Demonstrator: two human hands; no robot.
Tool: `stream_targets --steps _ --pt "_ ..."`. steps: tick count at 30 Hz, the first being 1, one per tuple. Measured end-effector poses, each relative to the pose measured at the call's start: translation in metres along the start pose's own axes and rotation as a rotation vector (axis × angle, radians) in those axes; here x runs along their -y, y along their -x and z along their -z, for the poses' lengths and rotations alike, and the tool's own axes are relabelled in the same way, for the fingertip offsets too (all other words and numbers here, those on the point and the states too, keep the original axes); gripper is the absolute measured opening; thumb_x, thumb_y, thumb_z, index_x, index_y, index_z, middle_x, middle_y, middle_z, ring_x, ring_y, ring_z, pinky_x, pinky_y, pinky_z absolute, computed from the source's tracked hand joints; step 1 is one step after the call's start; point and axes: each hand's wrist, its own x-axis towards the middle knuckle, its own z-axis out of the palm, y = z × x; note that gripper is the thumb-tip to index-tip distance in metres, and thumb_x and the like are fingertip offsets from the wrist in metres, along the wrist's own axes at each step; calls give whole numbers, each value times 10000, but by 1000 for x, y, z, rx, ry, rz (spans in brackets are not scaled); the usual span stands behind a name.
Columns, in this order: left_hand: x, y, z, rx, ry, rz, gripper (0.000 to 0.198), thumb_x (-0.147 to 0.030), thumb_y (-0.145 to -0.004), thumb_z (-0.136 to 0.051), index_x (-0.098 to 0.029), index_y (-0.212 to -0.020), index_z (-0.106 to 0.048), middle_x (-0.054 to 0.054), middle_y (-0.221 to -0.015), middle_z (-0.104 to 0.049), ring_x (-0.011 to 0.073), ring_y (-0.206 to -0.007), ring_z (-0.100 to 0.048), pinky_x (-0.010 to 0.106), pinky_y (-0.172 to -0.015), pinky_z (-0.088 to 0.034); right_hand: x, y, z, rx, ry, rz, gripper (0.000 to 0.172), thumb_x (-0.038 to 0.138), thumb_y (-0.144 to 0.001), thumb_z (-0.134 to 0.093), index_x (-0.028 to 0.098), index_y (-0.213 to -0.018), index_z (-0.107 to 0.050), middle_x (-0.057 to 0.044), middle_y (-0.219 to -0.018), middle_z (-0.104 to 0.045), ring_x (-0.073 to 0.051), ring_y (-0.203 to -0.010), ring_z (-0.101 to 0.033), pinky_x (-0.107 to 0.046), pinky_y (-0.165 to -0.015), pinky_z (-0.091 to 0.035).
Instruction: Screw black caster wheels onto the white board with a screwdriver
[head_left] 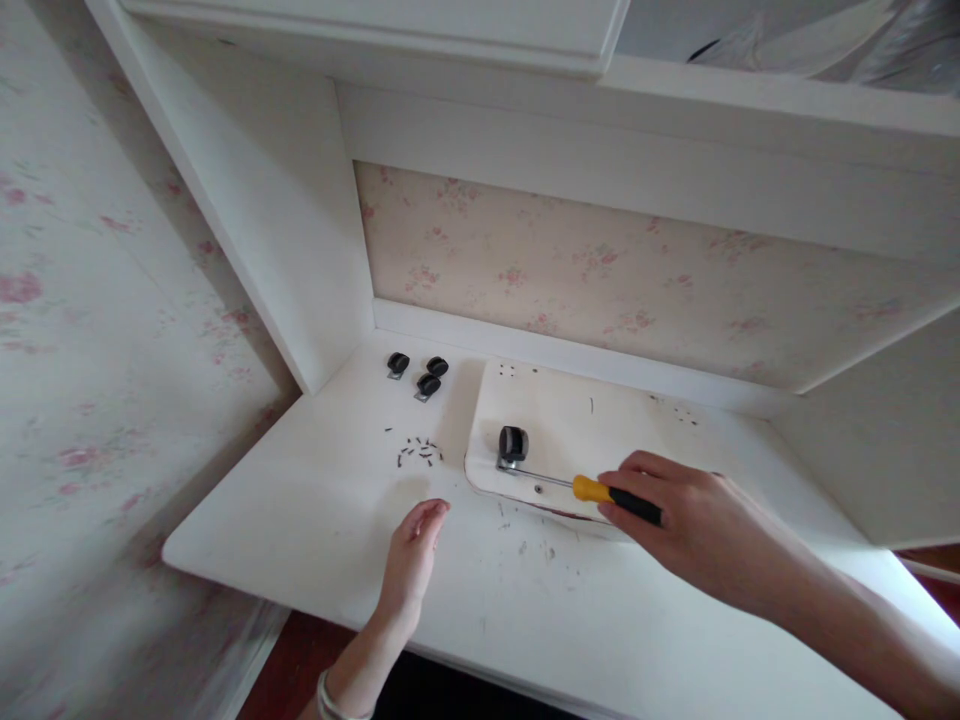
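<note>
My right hand (pixel 660 500) is closed around the yellow and black handle of a screwdriver (pixel 592 488). The shaft runs left, and its tip meets the metal plate of a black caster wheel (pixel 514 443). That caster stands on a white panel (pixel 570 420) near its left front corner. Left of the panel, my left hand (pixel 414 545) hovers over the desk with its fingers curled together; whether they hold anything is hidden. Several small screws (pixel 421 452) lie scattered beyond it. Farther back sit three loose black casters, one of them nearest the screws (pixel 428 384).
The white desk (pixel 300 520) has a rounded left corner and some dark scuff marks. A white side panel (pixel 270 200) rises at the left, with a shelf (pixel 465 40) overhead. Behind is flowered wallpaper (pixel 510 250). Small holes mark the white panel's corners.
</note>
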Motion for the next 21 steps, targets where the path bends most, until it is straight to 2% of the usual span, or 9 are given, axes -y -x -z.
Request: stream_targets --steps 4,9,12,18,21 --pt "-2 0 -3 15 -6 -5 377 -521 -725 -694 -180 -885 -711 17 -685 -600 183 -699 -545 265 -644 -415 6 -18 24 -4 69 49 307 394 -985 -418 308 -989 -712 -19 -1016 -639 -108 -561 -591 -314 -580 -430" --pt "-1 -1 2 24 -38 -20 405 -551 -732 -686 -180 -891 -711 4 -630 -553 191 -710 -546 262 -633 -415 14 -43 47 -51 59 122 279 376 -967 -466 278 -1052 -713 -41 -1019 -661 -163 -729 -651 -322 -661 -453" --pt "-3 -2 5 7 -73 -36 444 -586 -718 -684 -177 -889 -710 17 -667 -585 185 -683 -535 267 -618 -411 21 -57 59 -74 34 129 278 379 -953 -494 260 -1110 -690 -48 -1071 -664 -192 -824 -660 -336 -725 -466" --pt "-15 -2 9 15 -104 -118 430 -597 -774 -644 -179 -866 -691 -6 -652 -549 153 -613 -464 264 -588 -368 38 -84 73 -95 -110 185 274 338 -966 -455 207 -1131 -630 -71 -1161 -639 -198 -886 -640 -345 -788 -462" --pt "-25 -6 9 -17 -131 -188 413 -569 -792 -646 -178 -914 -696 7 -693 -587 160 -638 -498 267 -600 -387 46 -94 74 -115 -198 252 280 301 -974 -436 177 -1166 -598 -97 -1184 -630 -208 -961 -624 -346 -846 -456"
